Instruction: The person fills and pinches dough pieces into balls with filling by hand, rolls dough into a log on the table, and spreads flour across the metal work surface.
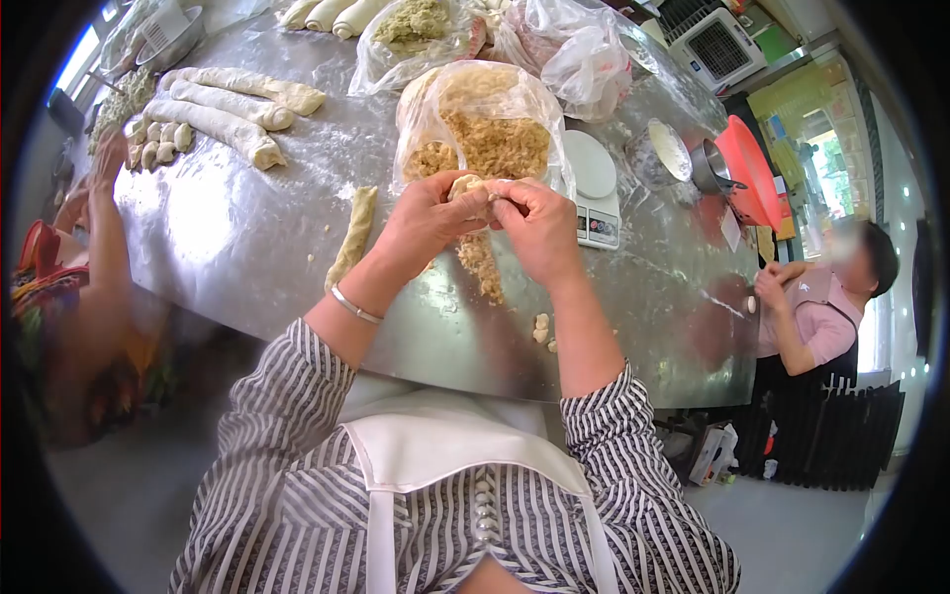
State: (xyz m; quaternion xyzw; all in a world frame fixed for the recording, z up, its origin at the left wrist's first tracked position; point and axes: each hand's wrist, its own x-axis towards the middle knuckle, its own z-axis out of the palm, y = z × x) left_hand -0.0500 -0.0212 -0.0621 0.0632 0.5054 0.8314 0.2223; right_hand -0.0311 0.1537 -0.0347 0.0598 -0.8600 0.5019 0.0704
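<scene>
Close together at the front of the plastic bag of crumbly brown filling (500,144), both hands are at one small piece of dough (467,185). My left hand (432,213) is closed around it from the left. My right hand (542,226) pinches its right edge with thumb and fingertips. Loose filling (479,269) lies on the metal table (445,342) below them. To the left is a strip of dough (352,238), and dough scraps (540,329) lie near my right wrist. A white digital scale (598,226) stands right of the bag.
Long dough rolls (223,124) and small dough pieces (158,144) lie at the far left. A bowl of white powder (669,150), a metal pot (709,166) and a red basin (749,176) stand right. Other people's arms (107,228) and hands (772,282) show at both sides.
</scene>
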